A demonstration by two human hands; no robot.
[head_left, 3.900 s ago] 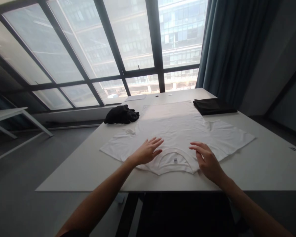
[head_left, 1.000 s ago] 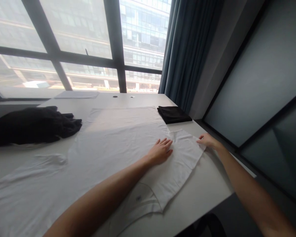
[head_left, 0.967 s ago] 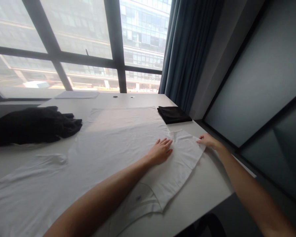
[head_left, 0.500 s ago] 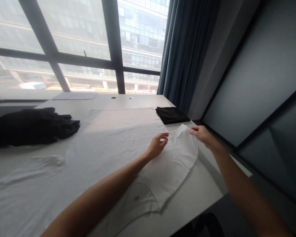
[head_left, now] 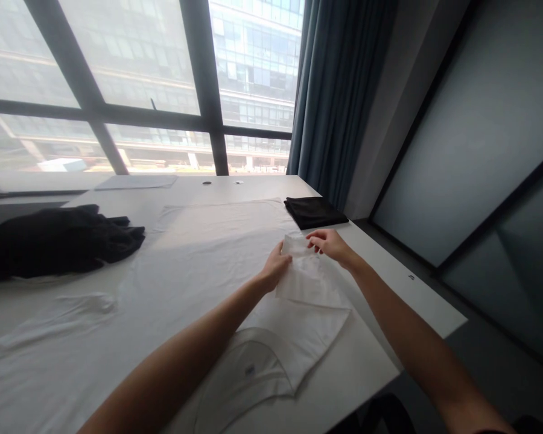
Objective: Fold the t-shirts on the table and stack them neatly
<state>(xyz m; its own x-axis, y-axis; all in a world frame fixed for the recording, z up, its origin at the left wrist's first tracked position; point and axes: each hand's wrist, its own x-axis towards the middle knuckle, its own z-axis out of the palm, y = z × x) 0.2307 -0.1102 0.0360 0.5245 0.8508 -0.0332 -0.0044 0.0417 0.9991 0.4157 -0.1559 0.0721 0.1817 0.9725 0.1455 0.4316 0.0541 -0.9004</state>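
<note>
A white T-shirt [head_left: 199,271] lies spread over the table, its collar toward me with a small dark label inside the neck. Its right-hand sleeve [head_left: 305,280] is turned inward over the body. My left hand [head_left: 276,267] grips the near side of that sleeve's edge, thumb on top and the other fingers partly hidden. At the sleeve's upper right edge, the curled fingers of my right hand [head_left: 329,245] pinch the cloth. The two hands are close together.
A folded black garment [head_left: 315,211] rests at the table's right edge, beyond my right hand. On the left sits a heap of black cloth [head_left: 58,241]. A flat pale sheet [head_left: 138,182] lies by the window. The white table [head_left: 416,295] ends at the right.
My right hand has moved left, bringing the sleeve inward so that it lies folded over. My left hand, previously resting above the shirt with fingers loosely curled, now holds the sleeve's edge.
</note>
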